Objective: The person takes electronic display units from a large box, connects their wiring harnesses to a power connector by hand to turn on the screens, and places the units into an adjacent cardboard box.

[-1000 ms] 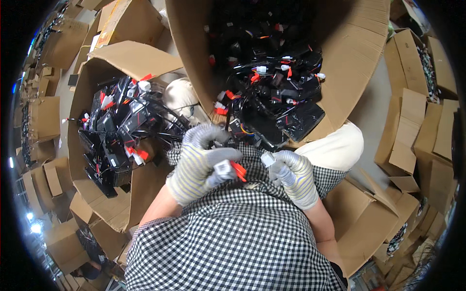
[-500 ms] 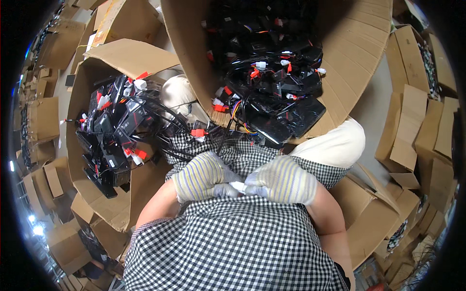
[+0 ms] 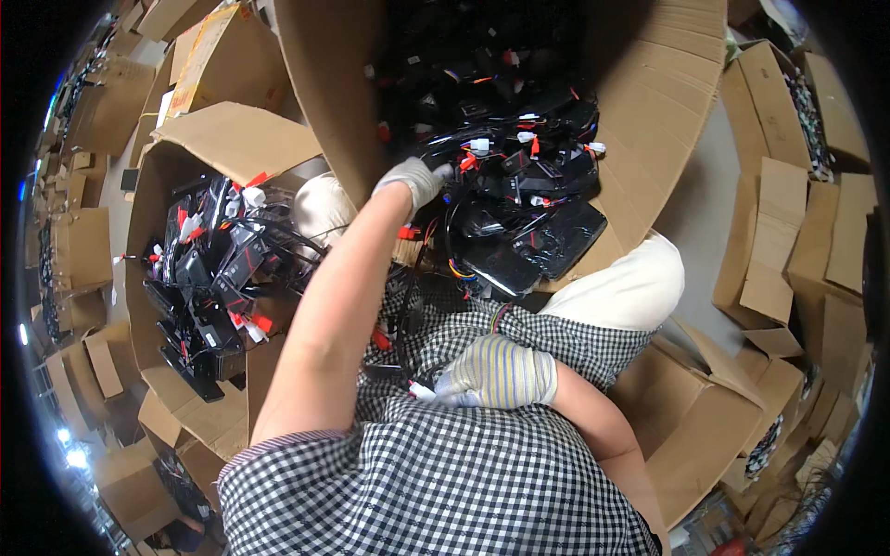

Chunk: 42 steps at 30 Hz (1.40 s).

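Note:
My right hand (image 3: 501,372), in a striped knit glove, is closed at my lap with a white plug connector (image 3: 422,391) at its fingertips. Dark cables run from the connector area across my checked apron (image 3: 436,482). My left hand (image 3: 414,183), gloved too, reaches forward over the near left side of a large carton (image 3: 663,111). It touches the heap of black wired devices (image 3: 556,236) inside, by their cables; its fingers are mostly hidden, so its grip is unclear. White and red connectors (image 3: 478,145) stick out of that heap.
At my left stands an open carton (image 3: 190,394) holding more black devices (image 3: 222,269) with cables and red and white plugs. Another open carton (image 3: 691,435) is by my right elbow. Further cartons (image 3: 765,232) line the right side. My knees flank the large carton.
My left hand has left the white connector at my lap and moved forward to the large carton. My right hand has shifted slightly left and down, staying at the connector.

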Tool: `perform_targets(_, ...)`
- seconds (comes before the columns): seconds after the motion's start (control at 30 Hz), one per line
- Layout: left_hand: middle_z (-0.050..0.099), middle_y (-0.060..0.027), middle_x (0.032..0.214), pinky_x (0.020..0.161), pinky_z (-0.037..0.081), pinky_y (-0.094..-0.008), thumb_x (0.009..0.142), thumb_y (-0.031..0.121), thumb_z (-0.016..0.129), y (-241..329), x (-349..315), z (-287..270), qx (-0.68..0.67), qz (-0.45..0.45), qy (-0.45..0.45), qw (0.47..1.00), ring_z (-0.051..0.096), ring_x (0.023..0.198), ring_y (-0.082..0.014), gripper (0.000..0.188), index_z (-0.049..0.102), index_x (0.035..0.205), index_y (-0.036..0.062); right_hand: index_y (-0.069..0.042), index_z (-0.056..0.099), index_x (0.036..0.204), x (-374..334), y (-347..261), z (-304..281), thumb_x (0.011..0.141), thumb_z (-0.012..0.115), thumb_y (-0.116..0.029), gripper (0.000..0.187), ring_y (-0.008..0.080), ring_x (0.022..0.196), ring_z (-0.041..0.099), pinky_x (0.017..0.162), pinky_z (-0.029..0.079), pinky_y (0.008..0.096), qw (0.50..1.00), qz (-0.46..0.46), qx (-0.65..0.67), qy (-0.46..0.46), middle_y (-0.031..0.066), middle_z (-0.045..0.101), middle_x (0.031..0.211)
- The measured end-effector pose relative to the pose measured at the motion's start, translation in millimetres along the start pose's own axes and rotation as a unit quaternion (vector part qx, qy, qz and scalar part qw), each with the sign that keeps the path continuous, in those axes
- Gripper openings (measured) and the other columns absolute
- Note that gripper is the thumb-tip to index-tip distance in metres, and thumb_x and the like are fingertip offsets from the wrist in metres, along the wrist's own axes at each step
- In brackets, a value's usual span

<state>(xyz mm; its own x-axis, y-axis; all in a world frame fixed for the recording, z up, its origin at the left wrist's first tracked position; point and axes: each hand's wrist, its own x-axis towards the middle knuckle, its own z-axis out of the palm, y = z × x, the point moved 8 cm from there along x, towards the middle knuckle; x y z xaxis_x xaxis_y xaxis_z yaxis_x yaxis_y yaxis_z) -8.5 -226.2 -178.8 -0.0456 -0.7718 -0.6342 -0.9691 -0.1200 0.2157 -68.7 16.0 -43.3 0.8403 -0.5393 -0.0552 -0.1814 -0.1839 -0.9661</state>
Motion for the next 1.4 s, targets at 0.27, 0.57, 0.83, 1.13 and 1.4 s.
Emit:
perform_targets(0.27, 0.065, -0.0116, 0.103, 0.078, 0.050, -0.0297, 0.073, 0.014, 0.076, -26, -12, 13, -0.492, 0.003, -0.021, 0.870, 0.063, 0.088, -0.0192, 0.054, 0.055, 0.120, -0.0017, -0.014, 0.069, 0.091, -6, 2, 4, 0.092, 0.049, -0.037, 0.030, 0.0294, 0.074, 0.064, 0.068, 0.049, 0.0399, 1.000, 0.003, -0.029, 0.004, 0.0084, 0.068, 0.083)
perform_targets(0.57, 0.061, -0.0108, 0.115, 0.084, 0.047, -0.0289, 0.090, 0.016, 0.056, -167, -189, -133, -0.728, 0.214, 0.243, 0.604, 0.059, 0.100, -0.0194, 0.036, 0.054, 0.118, -0.0060, -0.012, 0.067, 0.086, -23, 7, -4, 0.094, 0.048, -0.033, 0.029, 0.0254, 0.065, 0.062, 0.060, 0.049, 0.0363, 0.987, 0.026, -0.046, 0.155, 0.0054, 0.064, 0.075)
perform_targets(0.83, 0.057, -0.0215, 0.116, 0.082, 0.052, -0.0431, 0.091, 0.006, 0.047, -286, -294, -189, -0.844, 0.418, 0.310, 0.127, 0.057, 0.100, -0.0313, 0.034, 0.050, 0.121, -0.0079, -0.006, 0.070, 0.097, -37, 35, -19, 0.092, 0.056, -0.035, 0.032, 0.0158, 0.069, 0.066, 0.063, 0.051, 0.0266, 0.951, 0.129, 0.080, 0.270, 0.0071, 0.069, 0.080)
perform_targets(1.13, 0.058, -0.0166, 0.120, 0.098, 0.044, -0.0375, 0.095, 0.018, 0.043, -173, -284, -193, -0.520, 0.314, 0.585, 0.538, 0.057, 0.110, -0.0259, 0.040, 0.045, 0.126, -0.0077, -0.011, 0.069, 0.097, -20, 41, -18, 0.094, 0.050, -0.031, 0.028, 0.0225, 0.070, 0.064, 0.063, 0.051, 0.0325, 0.964, 0.108, -0.013, 0.242, 0.0070, 0.066, 0.081)
perform_targets(1.4, 0.060, -0.0232, 0.115, 0.094, 0.044, -0.0396, 0.089, 0.039, 0.056, 60, -35, -17, -0.121, 0.256, 0.140, 0.949, 0.056, 0.111, -0.0358, 0.050, 0.055, 0.122, 0.0017, -0.013, 0.067, 0.100, -26, 34, -22, 0.094, 0.049, -0.030, 0.026, 0.0255, 0.072, 0.063, 0.064, 0.051, 0.0352, 0.961, 0.138, -0.020, 0.240, 0.0076, 0.065, 0.082)
